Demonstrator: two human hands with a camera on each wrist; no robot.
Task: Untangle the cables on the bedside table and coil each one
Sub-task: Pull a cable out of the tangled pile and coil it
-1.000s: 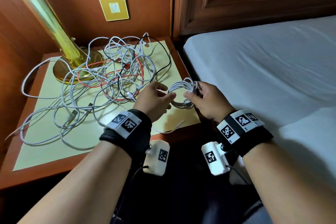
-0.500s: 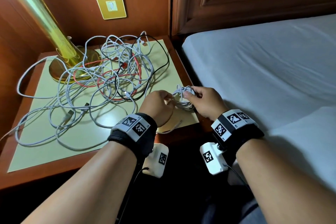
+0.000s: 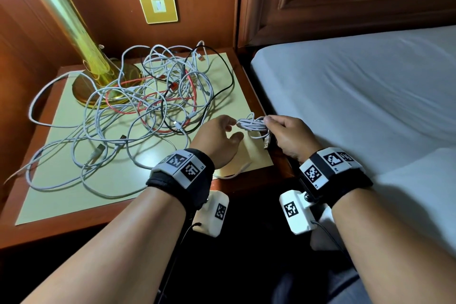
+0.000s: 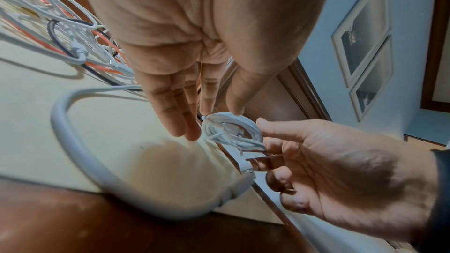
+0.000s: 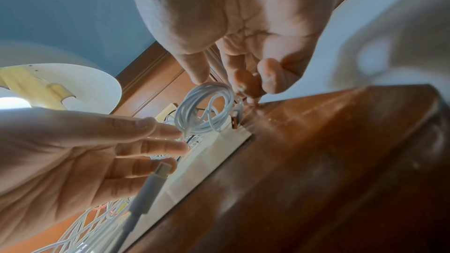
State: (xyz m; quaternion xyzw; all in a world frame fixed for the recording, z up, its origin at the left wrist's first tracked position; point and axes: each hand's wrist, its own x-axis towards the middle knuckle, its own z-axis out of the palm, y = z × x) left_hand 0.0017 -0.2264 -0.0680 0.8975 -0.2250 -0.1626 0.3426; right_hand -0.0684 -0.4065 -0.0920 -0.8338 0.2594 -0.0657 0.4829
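since a second ago my left hand (image 3: 217,140) has let go of the white coil (image 3: 253,124), fingers now straight beside it. my right hand (image 3: 291,136) pinches it at the surface (image 3: 74,192) edge, 3 o'clock. tangled cables (image 3: 138,106) crowd the lamp base (image 3: 103,86) at 11 o'clock; bed (image 3: 357,96) right.

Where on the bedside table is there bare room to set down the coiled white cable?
Bare mat lies at the near right corner, below the coiled white cable in the right hand, and along the near edge. The tangle by the lamp base crowds the rest.
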